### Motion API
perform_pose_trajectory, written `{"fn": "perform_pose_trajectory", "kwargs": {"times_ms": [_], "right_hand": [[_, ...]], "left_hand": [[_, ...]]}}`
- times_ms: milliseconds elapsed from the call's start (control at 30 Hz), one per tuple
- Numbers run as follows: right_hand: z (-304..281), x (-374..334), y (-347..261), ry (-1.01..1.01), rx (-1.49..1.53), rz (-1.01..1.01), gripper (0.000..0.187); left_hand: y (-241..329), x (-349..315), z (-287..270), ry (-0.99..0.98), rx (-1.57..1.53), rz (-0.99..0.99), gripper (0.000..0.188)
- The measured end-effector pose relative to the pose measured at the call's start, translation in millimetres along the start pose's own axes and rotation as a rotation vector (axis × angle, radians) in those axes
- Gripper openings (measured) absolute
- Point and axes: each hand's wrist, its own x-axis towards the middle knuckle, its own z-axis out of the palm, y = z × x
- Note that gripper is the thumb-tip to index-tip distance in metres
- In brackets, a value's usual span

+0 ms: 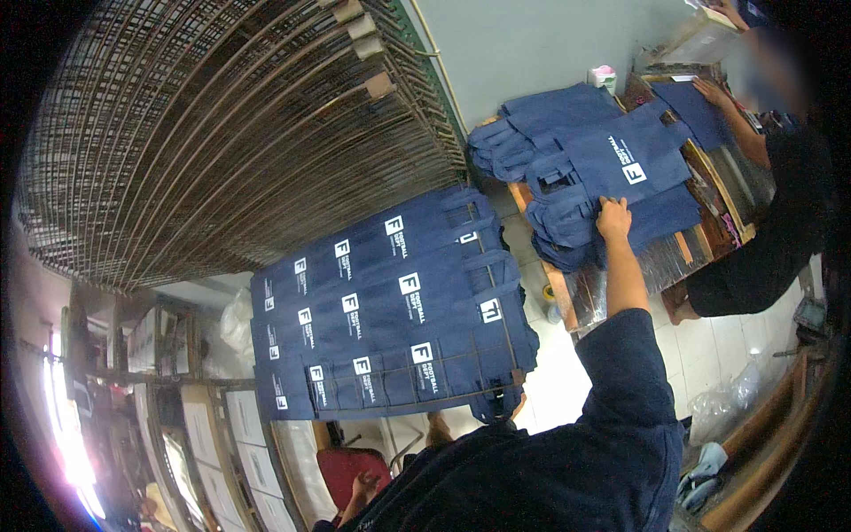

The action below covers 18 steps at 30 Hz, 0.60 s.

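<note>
My right hand reaches out over the table, its fingers closed on the lower edge of a navy tote bag with a white print. That bag lies flat on top of stacked navy bags, whose handles stick out to the left. Low beside a red chair, my left hand hangs with loosely bent fingers and nothing visible in it. In front of me, several rows of printed navy bags lie overlapping on a wire drying rack.
Many raised wire racks fan upward at the left. Across the wooden table, a co-worker's hand touches a navy piece. A pink-topped container stands by the wall. Clear plastic lies on the tiled floor.
</note>
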Motion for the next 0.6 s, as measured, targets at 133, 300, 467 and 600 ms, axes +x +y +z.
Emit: {"fn": "perform_pose_trajectory", "kwargs": {"times_ms": [133, 300, 467, 600], "right_hand": [[-20.0, -15.1, -26.3, 0.042, 0.065, 0.054, 0.053], [2.1, 0.2, -19.4, 0.211, 0.079, 0.011, 0.045], [0.1, 8.5, -17.7, 0.312, 0.064, -0.020, 0.020], [-27.6, 14.2, -15.8, 0.333, 0.369, -0.058, 0.016]], "left_hand": [[-24.5, 2.7, -0.9, 0.043, 0.330, 0.239, 0.054], [-15.5, -8.6, -4.5, -0.146, -0.092, 0.133, 0.051], [0.1, -32.5, -8.4, -0.368, -0.941, -0.104, 0.038], [6.6, -33.7, 2.8, 0.037, 0.185, 0.454, 0.035]]}}
